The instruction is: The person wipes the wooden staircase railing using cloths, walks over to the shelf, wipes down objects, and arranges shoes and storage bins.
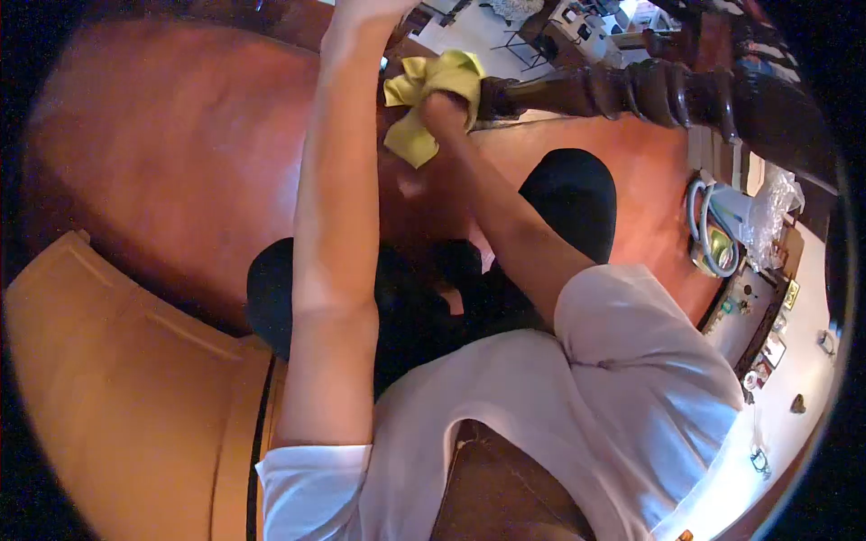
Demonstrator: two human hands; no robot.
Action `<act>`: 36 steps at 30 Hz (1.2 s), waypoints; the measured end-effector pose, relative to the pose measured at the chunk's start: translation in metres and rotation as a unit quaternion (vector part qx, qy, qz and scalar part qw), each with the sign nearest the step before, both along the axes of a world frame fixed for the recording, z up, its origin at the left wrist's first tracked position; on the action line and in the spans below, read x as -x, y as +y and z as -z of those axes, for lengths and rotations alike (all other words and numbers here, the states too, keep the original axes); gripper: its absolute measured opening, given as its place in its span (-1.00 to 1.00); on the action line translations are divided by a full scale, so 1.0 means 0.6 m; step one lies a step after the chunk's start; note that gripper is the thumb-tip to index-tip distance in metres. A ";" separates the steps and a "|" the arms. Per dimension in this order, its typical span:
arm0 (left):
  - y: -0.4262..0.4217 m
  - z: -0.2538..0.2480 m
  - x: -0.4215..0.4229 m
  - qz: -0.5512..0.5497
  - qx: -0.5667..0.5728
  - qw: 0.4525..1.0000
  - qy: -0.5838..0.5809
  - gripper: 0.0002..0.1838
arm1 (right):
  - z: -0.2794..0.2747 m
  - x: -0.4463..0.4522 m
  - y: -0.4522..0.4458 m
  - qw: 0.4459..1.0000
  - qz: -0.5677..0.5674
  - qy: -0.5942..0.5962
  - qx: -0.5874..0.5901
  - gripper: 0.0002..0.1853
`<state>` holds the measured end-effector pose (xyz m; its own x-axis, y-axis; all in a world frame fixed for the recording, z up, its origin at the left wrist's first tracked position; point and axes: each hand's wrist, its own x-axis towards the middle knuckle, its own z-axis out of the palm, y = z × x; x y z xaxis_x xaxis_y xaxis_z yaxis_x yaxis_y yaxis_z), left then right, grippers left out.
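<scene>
My right hand is closed on a crumpled yellow cloth, whose loose corners stick out to the left and below. The cloth wraps against the near end of a dark, glossy turned wooden post, which runs toward the right. Part of my right hand's fingers is covered by the cloth. My left arm reaches straight up past the cloth, and my left hand is cut off by the top edge. Its fingers are out of sight, so what it touches cannot be seen.
I sit with bent knees on a reddish-brown surface. A tan wooden panel stands at lower left. To the right are a coiled grey hose, clear plastic wrapping and a wall with small hung items. Furniture stands at top right.
</scene>
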<state>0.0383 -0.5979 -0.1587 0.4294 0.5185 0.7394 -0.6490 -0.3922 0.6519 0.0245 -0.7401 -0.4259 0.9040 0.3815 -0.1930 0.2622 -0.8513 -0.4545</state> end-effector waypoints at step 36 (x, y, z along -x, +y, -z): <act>-0.016 -0.047 0.005 -0.061 -0.046 0.996 0.036 -0.64 | -0.019 0.064 -0.110 0.942 0.263 0.070 -0.199 -0.77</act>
